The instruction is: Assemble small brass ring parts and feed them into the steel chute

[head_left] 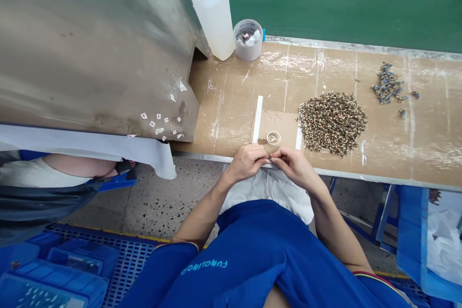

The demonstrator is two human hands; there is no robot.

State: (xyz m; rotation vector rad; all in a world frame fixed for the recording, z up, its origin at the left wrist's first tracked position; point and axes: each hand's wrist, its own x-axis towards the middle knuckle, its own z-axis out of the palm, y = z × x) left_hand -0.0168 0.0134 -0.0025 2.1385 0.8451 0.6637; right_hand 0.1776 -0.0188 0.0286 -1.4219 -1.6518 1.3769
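Head view, looking down at the near edge of a cardboard-topped bench: we see the left hand and the right hand curled in toward each other, neither spread. Their fingertips come together, pinching a tiny dark piece at the bench edge. It is so small and so hidden by the fingers that we cannot tell its long axis.

Just ahead of the pinch, a small clear ring with a pale loop inside rests on a brown cardboard square, almost midway between the hands. A white strip runs beside that square on the left.

Farther right, and nearer the right hand, lies a broad heap of small speckled coiled parts; beyond it we see a smaller scatter of blue-and-silver parts. At the far edge stand a white plastic bottle with a blue cap and a grey tub of scraps — both well away from the hands.
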